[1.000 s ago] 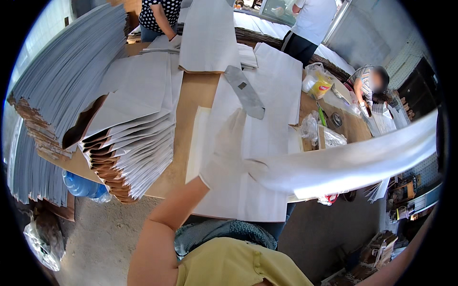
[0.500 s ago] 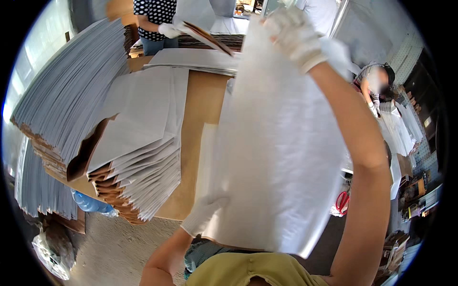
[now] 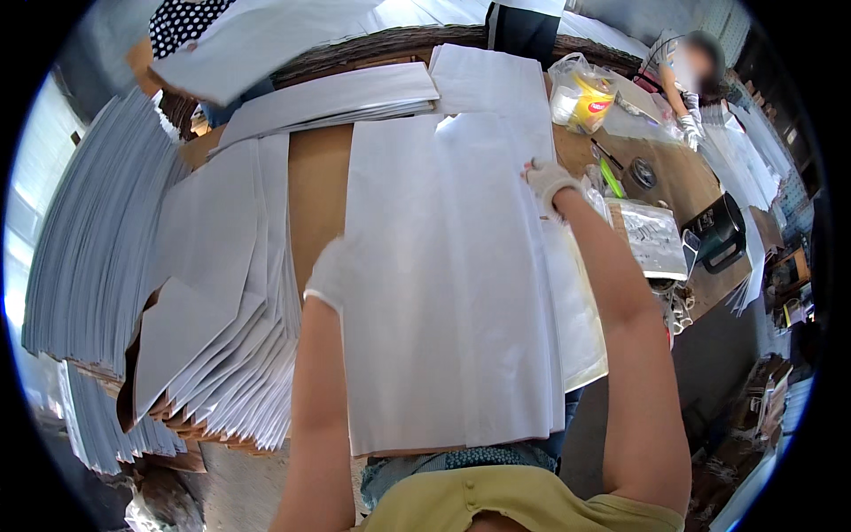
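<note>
I see a long white paper sheet (image 3: 434, 293) lying at the near edge of the counter (image 3: 317, 182). The left hand (image 3: 328, 273) is at its left side; how open, I cannot tell. The right hand (image 3: 550, 184), half curled, is by its upper right side; whether it grips paper, I cannot tell.

Brown tabletop (image 3: 700, 182) right of the right fingers (image 3: 532, 168), blue-grey wall (image 3: 651, 18) far beyond them, grey floor (image 3: 235, 483) below, bright light (image 3: 16, 293) far left.
</note>
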Tool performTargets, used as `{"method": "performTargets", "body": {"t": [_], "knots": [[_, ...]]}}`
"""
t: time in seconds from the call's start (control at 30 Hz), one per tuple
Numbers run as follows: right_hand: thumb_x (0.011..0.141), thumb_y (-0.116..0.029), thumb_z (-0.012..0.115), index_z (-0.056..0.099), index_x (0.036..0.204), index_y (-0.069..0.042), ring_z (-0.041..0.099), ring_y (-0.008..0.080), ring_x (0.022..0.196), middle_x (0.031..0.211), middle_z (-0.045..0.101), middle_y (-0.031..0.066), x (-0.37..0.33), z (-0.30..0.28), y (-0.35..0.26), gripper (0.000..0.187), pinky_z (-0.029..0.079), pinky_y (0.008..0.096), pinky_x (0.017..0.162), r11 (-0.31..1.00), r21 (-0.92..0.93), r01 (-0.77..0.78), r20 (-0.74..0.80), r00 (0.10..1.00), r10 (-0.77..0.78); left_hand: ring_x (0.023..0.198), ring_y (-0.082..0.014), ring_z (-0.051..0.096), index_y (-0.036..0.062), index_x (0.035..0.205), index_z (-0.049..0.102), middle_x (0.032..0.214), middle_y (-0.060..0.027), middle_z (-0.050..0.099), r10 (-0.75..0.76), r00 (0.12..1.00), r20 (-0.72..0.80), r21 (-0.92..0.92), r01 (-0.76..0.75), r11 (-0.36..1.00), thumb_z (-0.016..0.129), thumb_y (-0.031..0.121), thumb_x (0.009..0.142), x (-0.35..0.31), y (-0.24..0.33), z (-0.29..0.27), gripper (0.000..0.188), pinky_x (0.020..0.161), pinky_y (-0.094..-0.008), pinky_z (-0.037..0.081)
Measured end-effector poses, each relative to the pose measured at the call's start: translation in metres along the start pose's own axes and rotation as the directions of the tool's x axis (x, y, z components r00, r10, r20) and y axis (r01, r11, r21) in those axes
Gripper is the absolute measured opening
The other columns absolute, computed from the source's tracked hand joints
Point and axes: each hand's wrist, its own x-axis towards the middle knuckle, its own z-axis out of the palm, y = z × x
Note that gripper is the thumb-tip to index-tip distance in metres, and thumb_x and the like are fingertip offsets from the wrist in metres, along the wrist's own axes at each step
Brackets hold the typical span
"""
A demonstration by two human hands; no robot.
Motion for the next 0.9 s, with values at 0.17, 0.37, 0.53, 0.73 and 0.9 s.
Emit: {"method": "performTargets", "body": {"t": [0.17,0.37,0.53,0.73,0.9], "knots": [[0.094,-0.040,0.065,0.065,0.131,-0.007,0.066,0.0288,0.105,0.120,0.071,0.0130,0.020,0.030,0.050,0.050,0.051,0.0426,0.092,0.938,0.241,-0.249,0.115,0.967,0.227,0.108,-0.0242,0.068,0.0037,0.131,0.065,0.123,-0.0087,0.072,-0.156,0.984,0.089,-0.470,0.180,0.864,0.057,0.031,0.104,0.109,0.067,0.037,0.039,0.096,-0.0366,0.054],[0.092,-0.035,0.068,0.056,0.143,-0.005,0.064,0.0309,0.114,0.132,0.066,0.0152,0.022,0.010,-0.022,0.060,0.051,0.0431,0.098,0.870,0.371,-0.326,0.256,0.936,0.241,0.107,-0.0235,0.069,0.0011,0.129,0.065,0.120,-0.0090,0.072,0.021,1.000,0.011,0.184,-0.023,0.983,0.060,0.020,0.100,0.200,0.061,-0.017,0.035,0.093,-0.0381,0.055],[0.091,-0.017,0.074,0.056,0.144,-0.005,0.065,0.0193,0.112,0.122,0.070,0.0098,0.020,0.040,0.059,0.056,0.051,0.0352,0.098,0.472,0.881,-0.016,-0.066,0.985,0.157,0.102,-0.0208,0.068,0.0011,0.121,0.069,0.115,-0.0067,0.073,0.259,0.966,0.022,-0.470,-0.219,0.855,0.060,0.000,0.094,0.152,0.093,0.029,0.028,0.094,-0.0353,0.052],[0.091,-0.015,0.075,0.069,0.115,-0.006,0.063,0.0141,0.109,0.126,0.067,0.0056,-0.051,-0.040,0.039,0.026,0.050,0.0287,0.097,0.526,0.850,-0.021,-0.059,0.989,0.134,0.105,-0.0183,0.065,0.0022,0.110,0.069,0.105,-0.0052,0.072,0.546,0.837,0.023,-0.368,-0.501,0.783,0.059,-0.002,0.095,0.040,0.138,0.025,0.020,0.100,-0.0359,0.046],[0.090,-0.009,0.069,0.068,0.095,-0.007,0.063,0.0189,0.107,0.119,0.069,0.0073,-0.107,-0.080,0.078,0.005,0.051,0.0335,0.095,0.559,0.487,0.671,-0.455,0.741,-0.493,0.107,-0.0246,0.063,0.0059,0.079,0.059,0.095,-0.0093,0.071,0.825,0.501,0.262,-0.040,-0.848,0.528,0.070,0.002,0.087,-0.055,0.105,0.030,0.015,0.112,-0.0464,0.043]]}}
